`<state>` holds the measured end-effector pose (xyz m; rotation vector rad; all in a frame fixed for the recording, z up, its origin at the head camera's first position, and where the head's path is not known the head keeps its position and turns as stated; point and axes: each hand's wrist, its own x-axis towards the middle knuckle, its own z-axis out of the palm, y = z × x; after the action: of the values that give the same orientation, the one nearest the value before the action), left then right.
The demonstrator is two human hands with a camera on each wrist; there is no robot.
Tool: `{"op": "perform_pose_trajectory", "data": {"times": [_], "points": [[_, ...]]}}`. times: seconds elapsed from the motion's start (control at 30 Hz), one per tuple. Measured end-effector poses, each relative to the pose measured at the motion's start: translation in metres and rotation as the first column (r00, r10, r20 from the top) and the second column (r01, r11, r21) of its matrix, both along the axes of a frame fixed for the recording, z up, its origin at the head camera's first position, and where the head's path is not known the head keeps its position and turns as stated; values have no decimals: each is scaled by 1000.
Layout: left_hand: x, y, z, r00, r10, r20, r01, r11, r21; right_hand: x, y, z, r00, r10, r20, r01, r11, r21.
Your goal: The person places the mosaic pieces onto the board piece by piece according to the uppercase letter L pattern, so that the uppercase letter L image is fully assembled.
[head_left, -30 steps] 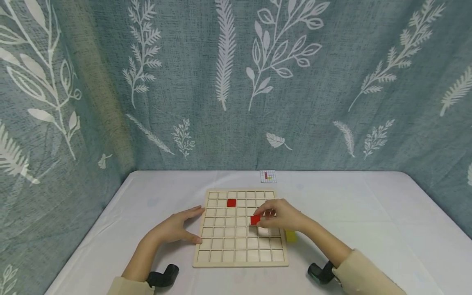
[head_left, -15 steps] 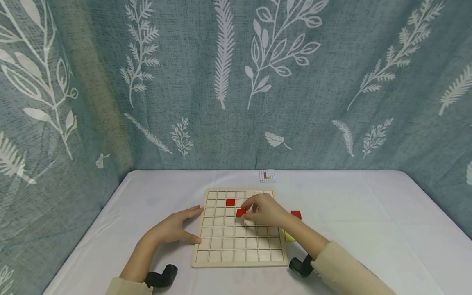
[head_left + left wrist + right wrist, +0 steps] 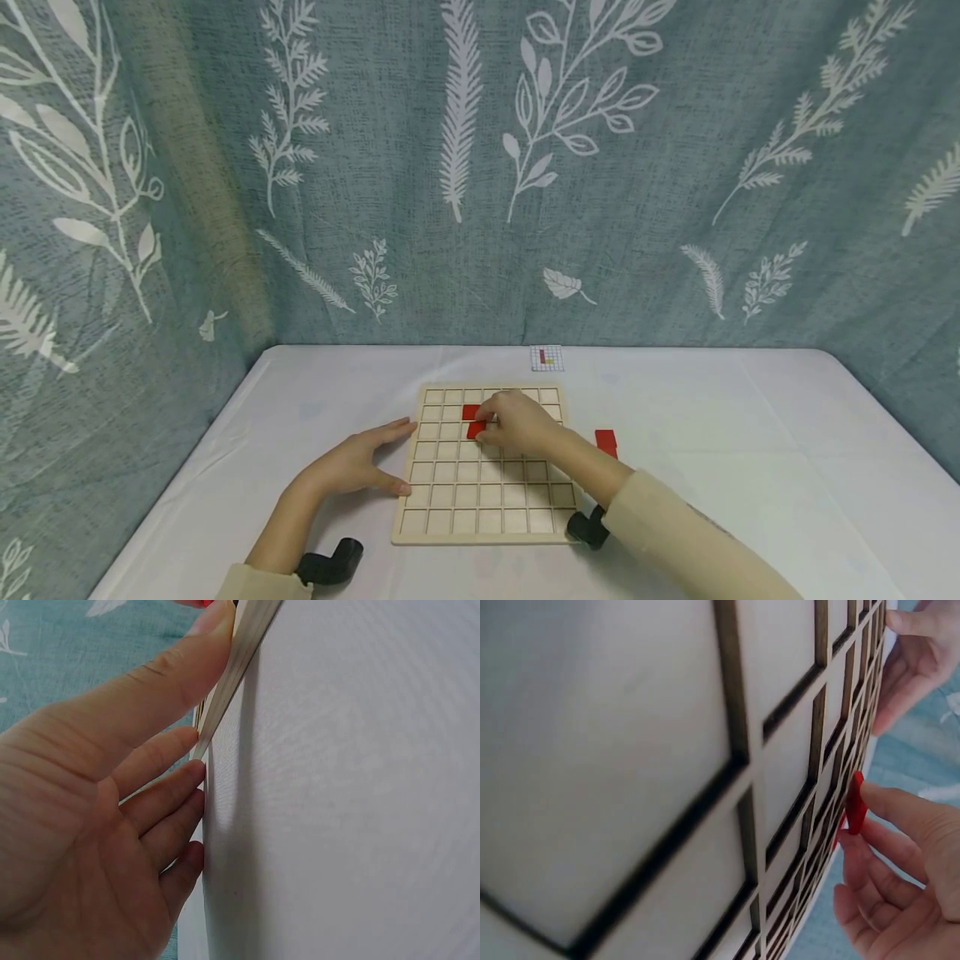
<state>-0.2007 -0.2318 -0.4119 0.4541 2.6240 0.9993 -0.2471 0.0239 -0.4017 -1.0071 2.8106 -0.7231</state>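
Note:
A wooden grid board point(image 3: 447, 497) lies on the white table. My right hand point(image 3: 517, 423) pinches a red square tile point(image 3: 476, 430) between thumb and fingers, just in front of another red tile point(image 3: 470, 412) on the board. In the right wrist view the pinched tile point(image 3: 856, 802) is tilted at the board's surface; whether it is seated in a cell I cannot tell. My left hand point(image 3: 352, 462) touches the board's left edge, thumb and fingers spread. The left wrist view shows its thumb and fingertips against the board's side point(image 3: 236, 671).
More red tile point(image 3: 606, 442) lies right of the board, partly behind my right forearm. A small printed grid card point(image 3: 547, 358) with red and yellow squares is at the table's back edge. A patterned blue-green curtain point(image 3: 420, 275) hangs behind the table.
My right hand has carried the red tile left and away from me across the board, up to the other red tile. The yellow tile is now covered by my right arm. My left hand stays put.

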Motion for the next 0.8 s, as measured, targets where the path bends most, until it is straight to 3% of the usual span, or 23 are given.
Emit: {"op": "perform_pose_trajectory", "data": {"times": [0.4,0.6,0.8], "points": [[1,1,2,1000,-6,9,6,1000,9,-2,-9,1,1000,-9,27,8,1000,18],[1,1,2,1000,8,9,-8,1000,-1,-1,-12,1,999,-33,13,32,998,49],[0,0,2,1000,-18,-2,18,1000,13,2,-14,2,1000,-28,-10,29,997,73]]}}
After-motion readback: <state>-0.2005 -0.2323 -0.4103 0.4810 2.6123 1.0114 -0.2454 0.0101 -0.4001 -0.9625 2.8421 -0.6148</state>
